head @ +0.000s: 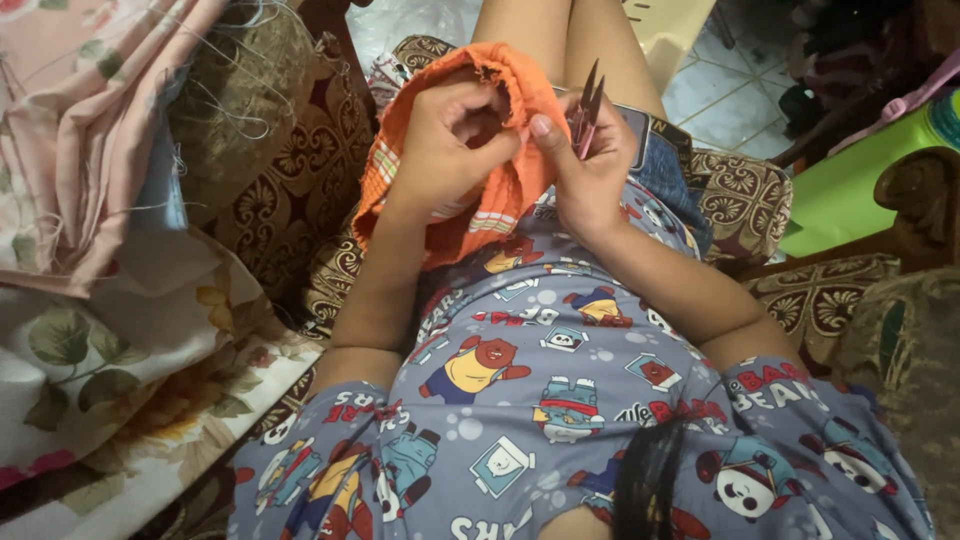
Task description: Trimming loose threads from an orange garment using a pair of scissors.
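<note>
While the left hand (450, 140) pinches a fold of the orange cloth (480, 200) between thumb and curled fingers, the right hand (590, 165) grips the same cloth's edge with its thumb pressed on top and also clasps a small pair of pink thread snips (586, 118), whose dark blades point up and away from the body. That cloth, orange with a checked stripe along its lower border, is bunched over both hands and hangs down onto the person's lap, touching the blue-grey shirt printed with cartoon bears (560, 400) just below it. Beyond the cloth the bare legs (560, 35) stretch away over a tiled floor (730, 95). Left of the cloth lies a brown patterned cushion (270, 170), and further left a pink fabric with loose white threads (90, 110) above a floral sheet (110, 350). Right of the cloth, well apart, stands a green plastic object (850, 190) beside the carved wooden armrest (915, 190).
</note>
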